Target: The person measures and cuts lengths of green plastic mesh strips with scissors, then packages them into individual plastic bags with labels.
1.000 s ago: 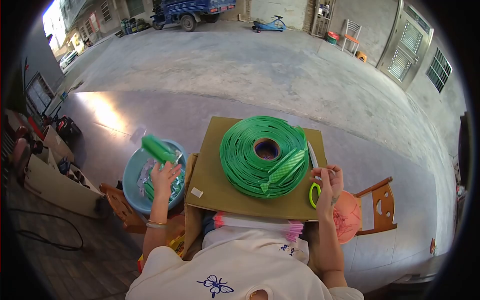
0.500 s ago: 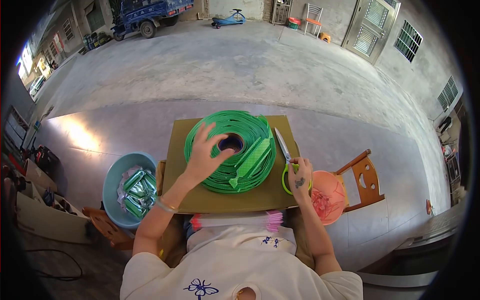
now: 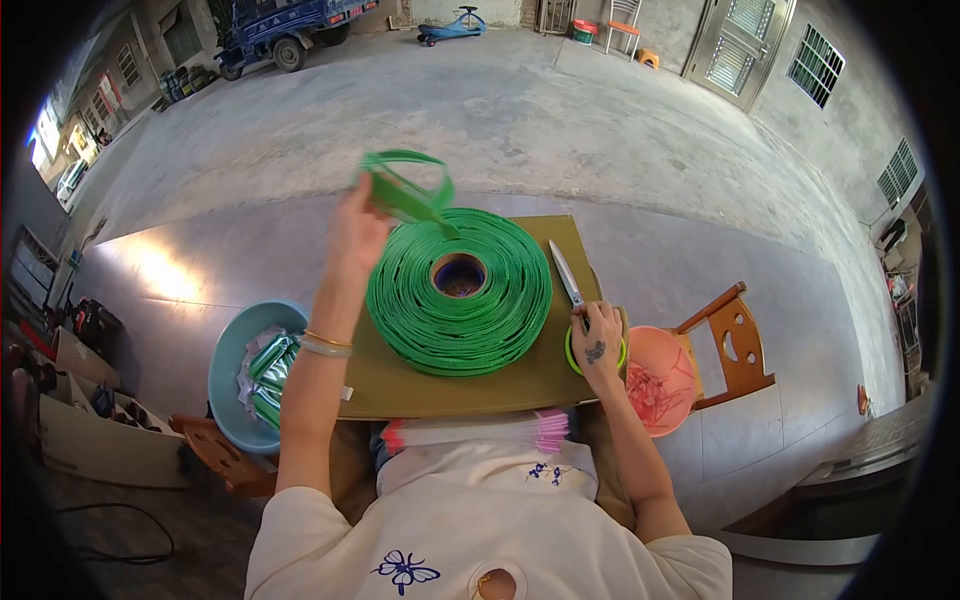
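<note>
A large roll of green plastic strip point(image 3: 460, 335) lies flat on a brown cardboard surface point(image 3: 395, 397), its dark core facing up. Beyond its far left side, my left hand point(image 3: 360, 225) is raised and closed on a loose length of green strip point(image 3: 405, 195), which loops in the air and runs down toward the roll. Motion blurs the fingers and the strip. To the right of the roll, my right hand point(image 3: 598, 340) is closed around the scissors point(image 3: 565, 272) near the handles. Their blades point away from me, and the yellow-green handles are partly hidden under the hand.
A blue basin point(image 3: 222, 345) with shiny green packets stands at left; an orange-pink basin point(image 3: 665, 350) with red scraps sits at right beside a wooden chair point(image 3: 740, 345). Pink-and-white strips point(image 3: 470, 432) lie across my lap. A blue truck point(image 3: 290, 25) is parked far off.
My left hand has moved from above the roll up and away to the left, lifting a length of green strip off its top. My right hand stays at the scissors.
</note>
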Demonstrator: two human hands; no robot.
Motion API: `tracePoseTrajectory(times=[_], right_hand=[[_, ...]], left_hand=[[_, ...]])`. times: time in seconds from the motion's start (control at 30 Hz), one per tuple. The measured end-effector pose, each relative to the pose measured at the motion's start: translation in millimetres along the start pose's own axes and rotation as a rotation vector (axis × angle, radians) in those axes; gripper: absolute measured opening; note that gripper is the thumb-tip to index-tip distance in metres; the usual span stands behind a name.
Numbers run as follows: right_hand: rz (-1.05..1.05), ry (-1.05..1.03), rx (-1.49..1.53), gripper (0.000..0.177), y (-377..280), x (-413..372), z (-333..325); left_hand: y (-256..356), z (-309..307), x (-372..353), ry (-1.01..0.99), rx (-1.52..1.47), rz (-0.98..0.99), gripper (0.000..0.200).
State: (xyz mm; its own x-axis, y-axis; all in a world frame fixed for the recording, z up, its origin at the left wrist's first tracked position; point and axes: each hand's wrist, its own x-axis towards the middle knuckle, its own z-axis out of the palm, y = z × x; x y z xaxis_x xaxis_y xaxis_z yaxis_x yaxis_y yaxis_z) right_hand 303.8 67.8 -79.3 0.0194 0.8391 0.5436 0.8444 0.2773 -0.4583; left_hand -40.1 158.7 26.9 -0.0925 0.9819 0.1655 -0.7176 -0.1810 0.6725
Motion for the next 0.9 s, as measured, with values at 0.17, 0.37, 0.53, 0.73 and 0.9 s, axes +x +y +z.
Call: tracePoseTrajectory(times=[0.17,0.37,0.53,0.73,0.9], right_hand=[[-0.006,-0.002,0.01,0.01,2,0,2],[0.009,-0.019,0.021,0.01,-1,2,0],[-0.001,-0.021,-0.005,0.009,1,2,2],[0.007,-0.01,-0.017,0.01,-2,1,0],[0.01,0.025,-0.043,0.011,-6,-1,-4]], left_hand=[[97,-12,-59,0.35,0.149,0.617,0.046],[75,-52,-122,-0.021,1.228,0.371,0.076],[34,-33,-154,-0.419,1.96,-0.047,0.065],[-7,-21,-177,-0.571,1.894,0.089,0.041],[-47,9,-189,-0.701,1.766,0.131,0.027]])
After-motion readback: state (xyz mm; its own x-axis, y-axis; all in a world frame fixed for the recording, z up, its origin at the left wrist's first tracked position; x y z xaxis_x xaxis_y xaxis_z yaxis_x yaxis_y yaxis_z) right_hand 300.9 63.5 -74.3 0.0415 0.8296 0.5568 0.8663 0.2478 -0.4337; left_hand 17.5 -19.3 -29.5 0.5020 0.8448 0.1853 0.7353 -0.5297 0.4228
